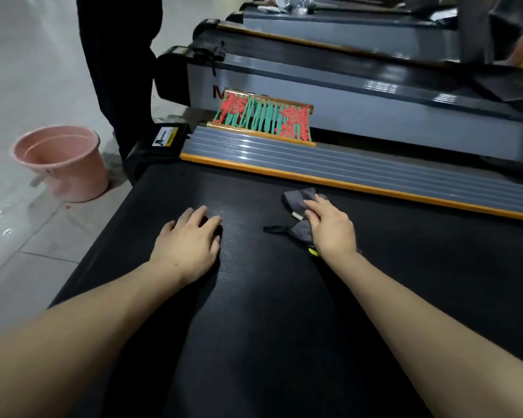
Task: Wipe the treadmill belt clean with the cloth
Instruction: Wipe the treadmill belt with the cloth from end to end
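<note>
- Where the tiled floor meets the treadmill's end, a pink bucket holding water is seen, with a standing person's dark trouser legs just behind it; wet patches show on the tiles, so a slip or a knocked bucket could be caused by a careless step back.
- On the black treadmill belt, the left hand is laid flat, its fingers straight and holding nothing; if weight is leaned through it, the belt could be rolled underfoot.
- Further right, the grey cloth is pressed to the belt under the right hand, whose fingers lie extended over it rather than curled round it; it looks bunched, so streaks could be left and its loose black loop dragged.
- Beside the cloth, the orange-edged grey side rail runs past, and a red-and-green strung frame is propped beyond it, against the neighbouring treadmill.
</note>
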Motion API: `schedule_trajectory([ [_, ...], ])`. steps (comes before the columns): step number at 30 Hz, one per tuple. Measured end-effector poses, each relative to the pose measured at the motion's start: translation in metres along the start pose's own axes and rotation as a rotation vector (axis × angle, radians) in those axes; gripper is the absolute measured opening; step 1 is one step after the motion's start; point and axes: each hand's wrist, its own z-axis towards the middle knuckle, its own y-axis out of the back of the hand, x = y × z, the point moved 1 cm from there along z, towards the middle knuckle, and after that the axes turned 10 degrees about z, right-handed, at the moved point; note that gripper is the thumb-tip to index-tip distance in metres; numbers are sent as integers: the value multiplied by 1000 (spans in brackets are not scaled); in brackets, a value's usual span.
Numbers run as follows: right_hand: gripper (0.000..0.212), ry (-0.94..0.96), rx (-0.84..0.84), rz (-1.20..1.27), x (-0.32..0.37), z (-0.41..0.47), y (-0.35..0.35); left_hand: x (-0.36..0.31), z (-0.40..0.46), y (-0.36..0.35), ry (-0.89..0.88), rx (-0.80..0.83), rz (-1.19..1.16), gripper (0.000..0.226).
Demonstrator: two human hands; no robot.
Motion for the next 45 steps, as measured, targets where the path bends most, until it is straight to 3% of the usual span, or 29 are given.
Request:
schedule_trajectory([
  [4, 31, -75, -81, -83, -1, -11, 6, 22, 0, -3, 143, 13, -105, 46],
  [8, 29, -29, -67, -185, 38, 4, -31, 30, -5, -9, 101, -17, -52, 48],
  [14, 30, 291, 226, -91, 134, 34, -140, 37, -7, -12, 114, -35, 14, 51],
  [17, 31, 350, 287, -48, 122, 38, -124, 47, -10, -9, 161, -36, 25, 53],
  [19, 29, 288, 230, -33, 89, 39, -91, 55, -11, -9, 166, -21, 40, 56],
  [23, 29, -12, 65, -83, 28, 30, -25, 64, -14, -11, 80, 51, 78, 63],
  [27, 29, -20, -15, -125, 45, 28, -51, 64, -11, -11, 65, 100, 78, 60],
  [32, 32, 229, 258, 12, 153, 32, -167, 67, -9, -11, 66, 147, 65, 59],
  [34, 36, 262, 329, -7, 172, 33, -184, 68, -8, -10, 68, 152, 59, 60],
  [37, 38, 321, 312, -75, 141, 29, -144, 69, -8, -10, 64, 147, 45, 60],
  [42, 32, 20, 89, -114, 41, 16, -30, 67, -10, -9, 57, 145, 15, 59],
  [45, 33, -79, -2, -159, 30, 9, -27, 68, -10, -8, 50, 124, 4, 59],
])
